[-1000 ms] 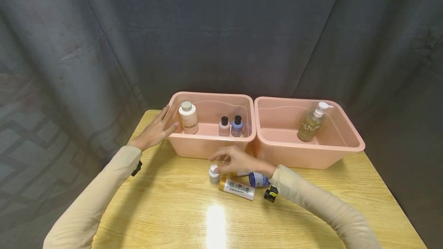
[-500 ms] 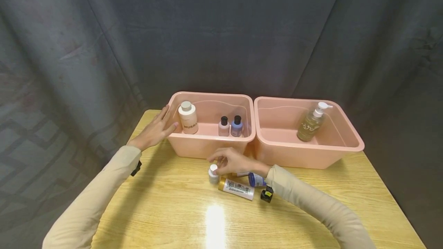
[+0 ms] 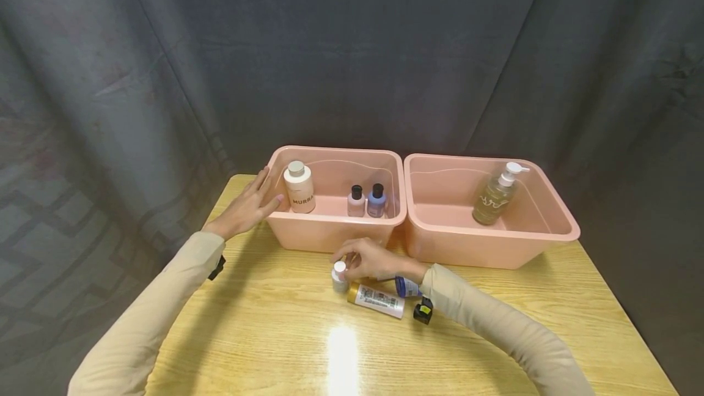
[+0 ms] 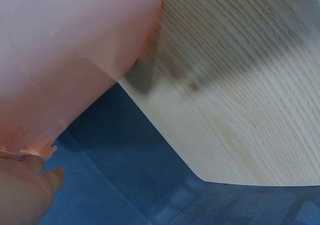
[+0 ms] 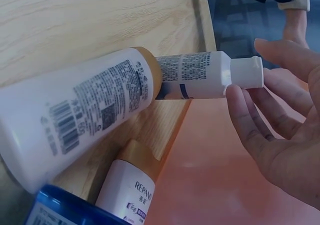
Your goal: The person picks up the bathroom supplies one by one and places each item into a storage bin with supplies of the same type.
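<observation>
1. Dark grey curtain (image 3: 352, 60) behind wood-grain bench (image 3: 264, 335).
2. Right hand (image 3: 370, 261): fingers (image 5: 243, 117) clamped on white cap (image 5: 246, 73) of small bottle (image 3: 340, 281), upright on bench before left bin (image 3: 324, 234).
3. Left hand (image 3: 244, 208): fingers and thumb apart, at left bin's rim.
4. Near small bottle: 2 gold-capped tubes (image 5: 100, 97), 1 blue bottle (image 3: 406, 286), lying.
5. Left bin: 1 white bottle (image 3: 300, 189), 2 black-capped bottles (image 3: 376, 204). Right bin (image 3: 467, 252): 1 pump bottle (image 3: 491, 201).

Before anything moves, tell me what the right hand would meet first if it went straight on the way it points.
The white bottle: the right hand is already at its cap. Past it, to the left, the way looks free over the table, though depth is hard to judge.
</observation>
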The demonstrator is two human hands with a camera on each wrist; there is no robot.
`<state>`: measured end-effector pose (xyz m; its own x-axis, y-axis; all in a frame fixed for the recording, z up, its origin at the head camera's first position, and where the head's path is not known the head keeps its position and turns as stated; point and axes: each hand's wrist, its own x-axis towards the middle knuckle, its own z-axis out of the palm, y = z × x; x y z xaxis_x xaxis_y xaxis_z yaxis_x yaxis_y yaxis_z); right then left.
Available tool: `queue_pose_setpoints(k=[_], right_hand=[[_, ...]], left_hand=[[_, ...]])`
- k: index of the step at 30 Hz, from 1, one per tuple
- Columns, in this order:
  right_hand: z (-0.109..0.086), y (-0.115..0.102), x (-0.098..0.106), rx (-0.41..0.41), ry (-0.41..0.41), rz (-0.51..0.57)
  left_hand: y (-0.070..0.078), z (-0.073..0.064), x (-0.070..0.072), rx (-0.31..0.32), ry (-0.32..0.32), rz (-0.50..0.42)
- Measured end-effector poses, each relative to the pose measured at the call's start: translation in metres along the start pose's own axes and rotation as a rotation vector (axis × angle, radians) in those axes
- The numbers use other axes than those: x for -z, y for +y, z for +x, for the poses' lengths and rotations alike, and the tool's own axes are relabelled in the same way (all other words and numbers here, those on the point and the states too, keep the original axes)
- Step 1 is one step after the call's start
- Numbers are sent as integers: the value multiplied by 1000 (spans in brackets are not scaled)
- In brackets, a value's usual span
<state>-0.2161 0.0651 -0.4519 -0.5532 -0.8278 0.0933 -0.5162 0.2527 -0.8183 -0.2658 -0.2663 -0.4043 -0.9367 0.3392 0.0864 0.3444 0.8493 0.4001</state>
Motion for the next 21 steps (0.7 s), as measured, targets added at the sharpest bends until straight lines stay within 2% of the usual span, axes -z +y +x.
queue_pose_setpoints(k=[11, 21], right_hand=[[-1, 5, -1, -58, 15, 17], [-2, 10, -2, -30, 10, 5]], left_hand=[[1, 0, 0, -4, 6, 0], [1, 0, 0, -6, 8, -2]])
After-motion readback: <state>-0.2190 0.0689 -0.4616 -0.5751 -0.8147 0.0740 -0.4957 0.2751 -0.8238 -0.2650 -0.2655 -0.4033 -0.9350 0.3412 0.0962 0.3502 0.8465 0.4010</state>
